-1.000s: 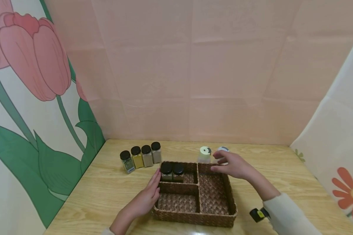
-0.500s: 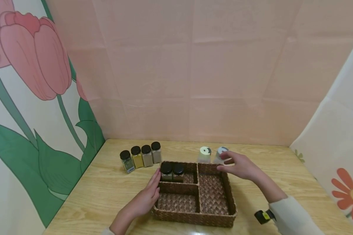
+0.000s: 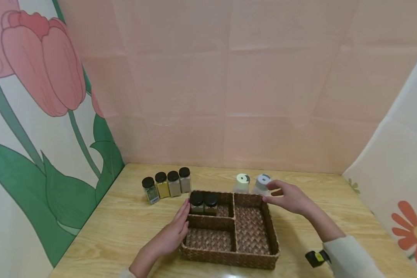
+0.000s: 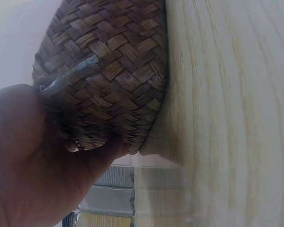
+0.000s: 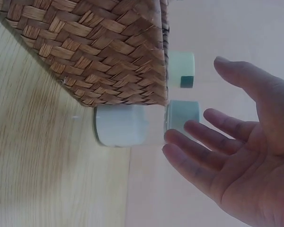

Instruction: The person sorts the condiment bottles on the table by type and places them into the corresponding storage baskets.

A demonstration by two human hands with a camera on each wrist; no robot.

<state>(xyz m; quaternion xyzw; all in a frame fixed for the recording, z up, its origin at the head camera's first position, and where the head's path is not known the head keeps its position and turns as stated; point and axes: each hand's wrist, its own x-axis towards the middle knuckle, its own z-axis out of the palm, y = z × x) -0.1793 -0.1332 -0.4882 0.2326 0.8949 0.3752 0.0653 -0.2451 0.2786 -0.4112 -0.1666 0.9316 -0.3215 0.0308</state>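
- Head view: a wood-grain table (image 3: 107,243) bears everything.
- The woven basket (image 3: 229,260) sits flat at the table's near middle, mouth up, its front wall running roughly left to right; foreshortening hides which side is longer. One divider runs front to back, making the right compartment a strip lengthwise away from the person; two shorter compartments lie left of it. Its weave is dark brown, diagonally plaited.
- The left hand (image 3: 172,234) rests along the basket's left wall, fingers straight against it.
- The right hand (image 3: 288,196) is unclenched and grasps nothing, fingers parted and slightly bent beside the right bottle (image 3: 260,188); whether they touch it I cannot tell.
- That bottle and the left bottle (image 3: 242,187) stand upright behind the basket, long axes vertical, caps up: pale bodies, one cap bluish, the other yellow-green, each with a dark patch.
- Four black-lidded jars (image 3: 174,188) stand back left; two dark-lidded jars (image 3: 197,207) occupy the back-left compartment.
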